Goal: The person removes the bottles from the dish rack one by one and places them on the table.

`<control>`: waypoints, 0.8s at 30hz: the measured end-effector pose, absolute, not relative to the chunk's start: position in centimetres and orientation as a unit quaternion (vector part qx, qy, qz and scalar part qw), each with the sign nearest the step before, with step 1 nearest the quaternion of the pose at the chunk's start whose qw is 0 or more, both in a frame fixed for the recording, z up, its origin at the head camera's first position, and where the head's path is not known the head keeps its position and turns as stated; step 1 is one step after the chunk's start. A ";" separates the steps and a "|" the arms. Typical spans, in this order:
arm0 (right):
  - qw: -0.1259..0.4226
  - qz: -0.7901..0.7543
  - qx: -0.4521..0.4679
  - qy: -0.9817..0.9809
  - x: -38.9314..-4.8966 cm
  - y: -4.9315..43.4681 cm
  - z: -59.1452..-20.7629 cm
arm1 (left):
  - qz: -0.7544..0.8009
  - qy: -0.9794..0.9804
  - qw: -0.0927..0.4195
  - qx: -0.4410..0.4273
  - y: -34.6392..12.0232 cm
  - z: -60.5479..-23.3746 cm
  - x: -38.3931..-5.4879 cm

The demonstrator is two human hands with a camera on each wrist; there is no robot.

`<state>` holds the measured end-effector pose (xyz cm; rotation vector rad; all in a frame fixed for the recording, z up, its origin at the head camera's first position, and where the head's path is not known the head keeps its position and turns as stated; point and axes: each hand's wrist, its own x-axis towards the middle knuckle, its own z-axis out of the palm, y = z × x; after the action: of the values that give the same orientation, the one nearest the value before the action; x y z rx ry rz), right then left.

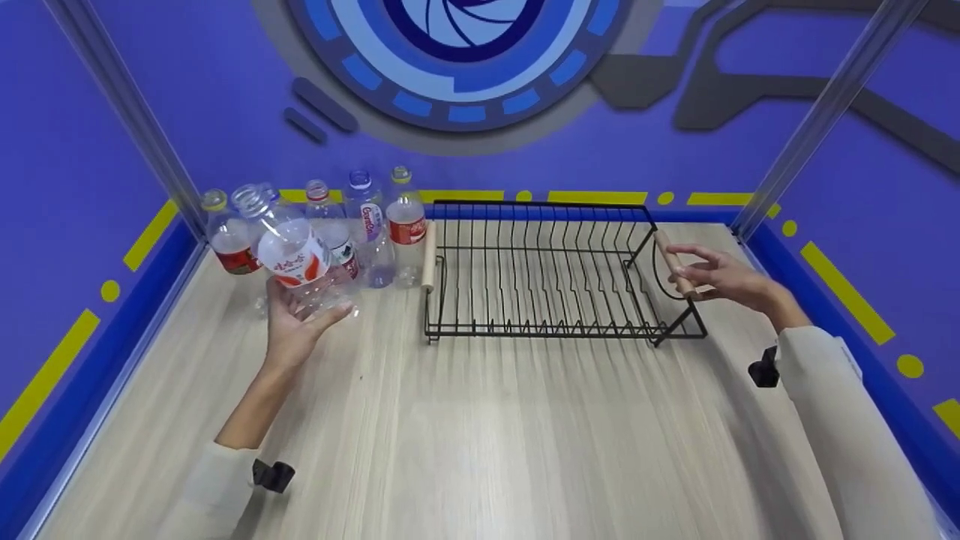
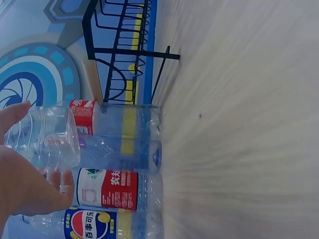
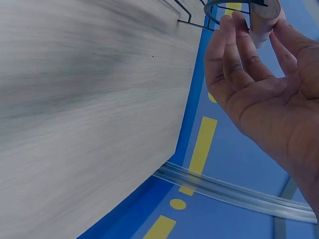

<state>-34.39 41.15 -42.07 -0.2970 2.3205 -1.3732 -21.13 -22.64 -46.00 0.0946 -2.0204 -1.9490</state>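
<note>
My left hand (image 1: 296, 330) grips a clear plastic bottle (image 1: 298, 259) with a white and red-orange label, raised and tilted in front of other bottles. In the left wrist view the thumb and fingers lie around the clear bottle (image 2: 47, 130), near its base. On the right, my right hand (image 1: 724, 279) holds the wooden handle (image 1: 675, 264) of a black wire dish rack (image 1: 540, 335). The right wrist view shows thumb and bent fingers on either side of that handle (image 3: 263, 22). The rack stands on the table.
Several plastic bottles stand at the back left, among them a red-labelled one (image 1: 407, 232) close beside the rack's left handle (image 1: 430, 255) and another red-labelled bottle (image 1: 238, 261) in the corner. Blue-purple printed walls (image 1: 517, 169) enclose the wood-grain table (image 1: 480, 442) at the back and sides.
</note>
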 end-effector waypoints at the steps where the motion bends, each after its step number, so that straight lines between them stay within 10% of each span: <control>1: 0.212 -0.495 -0.106 0.836 -34.4 41.1 -42.1 | -0.682 -0.711 0.165 0.037 -22.8 -46.1 -21.0; 24: 0.215 -0.500 -0.102 0.833 -34.2 41.2 -42.8 | -0.641 -0.728 0.186 0.156 -29.1 -46.8 -18.6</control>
<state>-34.17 41.23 -42.81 -0.2818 2.3094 -1.3870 -18.64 -29.07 -46.77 0.4395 -2.0500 -1.8062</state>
